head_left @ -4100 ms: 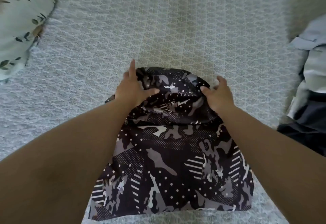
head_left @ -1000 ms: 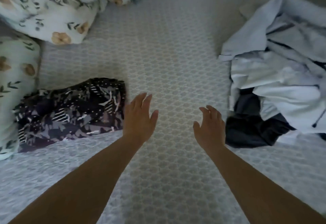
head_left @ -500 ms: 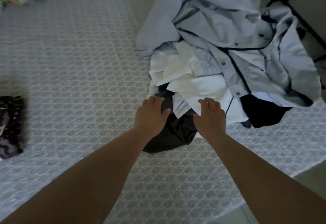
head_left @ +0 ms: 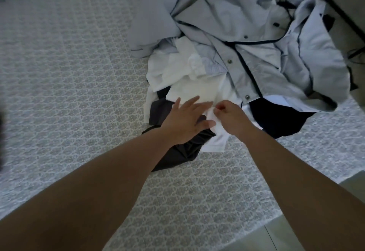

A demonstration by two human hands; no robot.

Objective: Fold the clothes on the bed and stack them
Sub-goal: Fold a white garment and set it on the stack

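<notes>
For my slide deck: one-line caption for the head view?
Right hand pinches a white garment while left hand rests open on the unfolded pile.

Both forearms bare to frame edge, no sleeves visible; left hand (head_left: 185, 121) and right hand (head_left: 232, 117) ungloved, no rings or watch seen.

Dim room: patterned grey bedspread (head_left: 79, 77), pale floor (head_left: 296, 235), black frame (head_left: 339, 8) beyond.

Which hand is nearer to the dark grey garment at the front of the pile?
The left. The left hand rests directly over the dark grey garment, fingers straight. The right hand is beside it to the right, pinching the white garment.
</notes>
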